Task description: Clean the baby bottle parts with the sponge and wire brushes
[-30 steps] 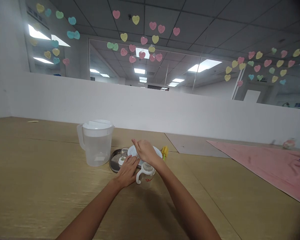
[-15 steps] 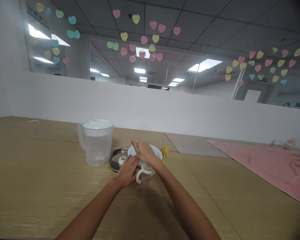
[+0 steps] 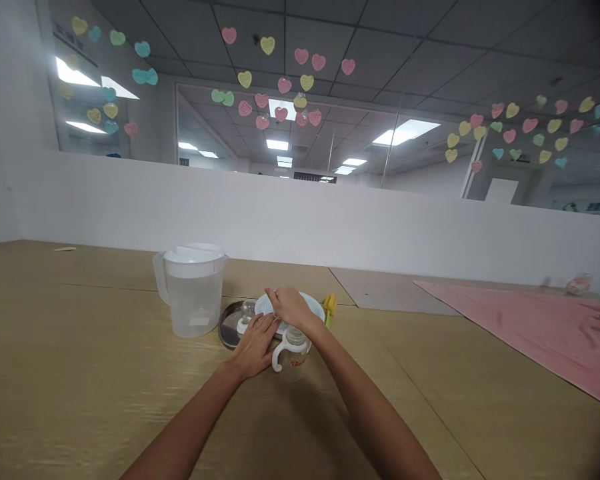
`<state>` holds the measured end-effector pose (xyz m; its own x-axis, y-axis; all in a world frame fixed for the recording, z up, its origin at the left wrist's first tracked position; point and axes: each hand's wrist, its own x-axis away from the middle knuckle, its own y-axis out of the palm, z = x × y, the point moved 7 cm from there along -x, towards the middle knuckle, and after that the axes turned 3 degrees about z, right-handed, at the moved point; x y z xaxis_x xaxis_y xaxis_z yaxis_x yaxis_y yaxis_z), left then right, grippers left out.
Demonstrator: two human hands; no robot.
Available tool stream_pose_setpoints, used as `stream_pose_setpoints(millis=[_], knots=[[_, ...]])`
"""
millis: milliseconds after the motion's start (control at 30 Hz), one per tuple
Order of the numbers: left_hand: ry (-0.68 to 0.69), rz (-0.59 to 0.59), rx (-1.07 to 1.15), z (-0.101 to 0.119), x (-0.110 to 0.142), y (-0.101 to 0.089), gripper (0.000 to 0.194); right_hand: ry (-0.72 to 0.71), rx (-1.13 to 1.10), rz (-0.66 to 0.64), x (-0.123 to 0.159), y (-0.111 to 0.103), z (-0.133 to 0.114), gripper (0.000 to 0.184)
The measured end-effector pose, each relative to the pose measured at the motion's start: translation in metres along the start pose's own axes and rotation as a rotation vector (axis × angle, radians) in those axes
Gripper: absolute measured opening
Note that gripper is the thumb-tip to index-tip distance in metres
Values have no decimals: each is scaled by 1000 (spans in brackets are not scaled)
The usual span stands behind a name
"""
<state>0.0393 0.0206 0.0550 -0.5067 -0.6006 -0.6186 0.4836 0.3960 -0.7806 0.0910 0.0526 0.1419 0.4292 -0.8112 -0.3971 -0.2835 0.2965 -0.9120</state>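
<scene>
My left hand [image 3: 255,343] lies with its fingers stretched forward over the right part of a round metal tray [image 3: 227,333]. Its fingertips meet my right hand [image 3: 291,307], whose fingers curl downward over a white plate [image 3: 314,303]. Something small and clear shows between the hands, too small to name; what the right fingers hold is hidden. Just below the right wrist stands an uncapped clear baby bottle [image 3: 294,360] with white handles and red print, touched by neither hand as far as I can tell. A clear dome cap [image 3: 248,309] over a white ring sits in the tray.
A lidded clear plastic pitcher [image 3: 194,300] stands left of the tray. Beyond the plate is a yellow brush [image 3: 330,305] with a green handle. A pink cloth [image 3: 525,333] covers the table's right side, and a low white wall [image 3: 280,220] runs along the back.
My right hand has shifted very slightly, with its fingers a little lower. The camera view has tilted a touch; the bottle, tray and pitcher stand where they were.
</scene>
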Motion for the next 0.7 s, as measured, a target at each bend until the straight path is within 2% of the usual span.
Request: stream_pose_setpoints(millis=[400,500,700], knots=[[-11,21,9,1,-1,-1,49,-65,-82,142,16,-50,-27,64],[-9,24,13,1,0,0,48,-54,-70,152,18,-52,-29,67],[7,53,29,0,0,0,45,-43,7,66,18,-43,-28,65]])
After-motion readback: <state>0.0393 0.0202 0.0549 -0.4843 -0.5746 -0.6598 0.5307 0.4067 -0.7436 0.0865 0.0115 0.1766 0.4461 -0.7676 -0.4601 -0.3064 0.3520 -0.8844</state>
